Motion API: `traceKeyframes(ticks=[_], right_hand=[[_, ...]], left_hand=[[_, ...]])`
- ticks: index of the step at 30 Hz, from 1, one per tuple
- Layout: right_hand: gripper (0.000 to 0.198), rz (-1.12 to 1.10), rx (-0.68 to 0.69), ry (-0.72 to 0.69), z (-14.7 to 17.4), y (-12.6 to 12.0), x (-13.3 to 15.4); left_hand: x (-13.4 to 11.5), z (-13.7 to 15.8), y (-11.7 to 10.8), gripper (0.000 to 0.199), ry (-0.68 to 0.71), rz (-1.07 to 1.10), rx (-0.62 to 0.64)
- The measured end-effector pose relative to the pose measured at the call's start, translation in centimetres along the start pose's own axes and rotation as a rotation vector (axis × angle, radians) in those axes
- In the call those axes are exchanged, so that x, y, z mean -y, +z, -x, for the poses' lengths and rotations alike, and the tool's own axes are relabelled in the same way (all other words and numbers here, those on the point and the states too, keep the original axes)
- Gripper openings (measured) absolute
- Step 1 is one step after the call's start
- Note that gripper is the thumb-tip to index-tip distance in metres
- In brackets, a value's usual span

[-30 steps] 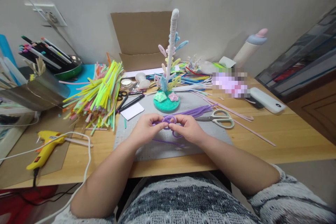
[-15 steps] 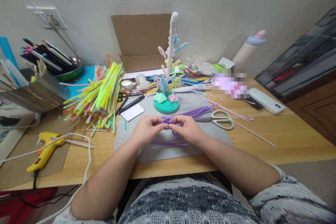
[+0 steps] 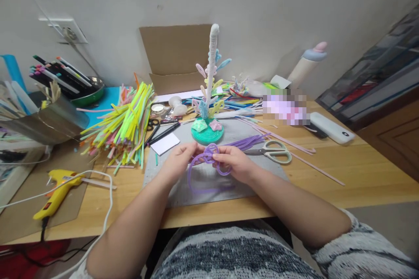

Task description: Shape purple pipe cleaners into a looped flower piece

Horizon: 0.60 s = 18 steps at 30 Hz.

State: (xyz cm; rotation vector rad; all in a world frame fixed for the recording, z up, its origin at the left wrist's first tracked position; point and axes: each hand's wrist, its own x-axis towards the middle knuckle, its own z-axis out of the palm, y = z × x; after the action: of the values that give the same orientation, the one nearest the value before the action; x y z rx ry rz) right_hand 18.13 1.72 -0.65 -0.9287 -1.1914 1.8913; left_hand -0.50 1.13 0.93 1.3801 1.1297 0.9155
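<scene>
Between my hands is a purple pipe cleaner (image 3: 209, 153) bent into several loops, with a long tail curving down over the grey mat (image 3: 176, 189). My right hand (image 3: 234, 161) pinches the looped part from the right. My left hand (image 3: 179, 159) is closed at the left side, its fingertips on the purple pipe cleaner. Just beyond my hands lies a bundle of purple pipe cleaners (image 3: 250, 140), partly hidden by my right hand. Scissors (image 3: 276, 152) with pale handles rest to its right. Behind stands a white-wrapped stem (image 3: 212, 59) with pastel loops, on a round green base (image 3: 207, 133).
A big heap of coloured pipe cleaners (image 3: 124, 124) lies to the left, near black pens (image 3: 163, 134) and a white card (image 3: 165, 143). A yellow glue gun (image 3: 57, 194) with its cord sits at the far left. A white power bank (image 3: 332, 128) is at the right.
My hands have drawn slightly apart, so the purple loops show more fully. The pipe cleaner's tail now curves down at the left. The view has tilted slightly upward.
</scene>
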Motion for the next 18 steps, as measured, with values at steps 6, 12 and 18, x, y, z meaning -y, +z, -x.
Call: traceKeyframes(ticks=[6, 12, 18], right_hand=[[0.017, -0.429, 0.381, 0.405, 0.3, -0.5, 0.3], [0.021, -0.168, 0.276, 0.218, 0.0, -0.5, -0.1], [0.026, -0.06, 0.083, -0.051, -0.2, -0.2, 0.1]], left_hand=[[-1.2, 0.5, -0.1, 0.03, 0.407, -0.202, 0.071], [-1.3, 0.8, 0.1, 0.011, 0.255, -0.145, 0.098], [-0.2, -0.1, 0.2, 0.026, 0.002, 0.107, -0.026]])
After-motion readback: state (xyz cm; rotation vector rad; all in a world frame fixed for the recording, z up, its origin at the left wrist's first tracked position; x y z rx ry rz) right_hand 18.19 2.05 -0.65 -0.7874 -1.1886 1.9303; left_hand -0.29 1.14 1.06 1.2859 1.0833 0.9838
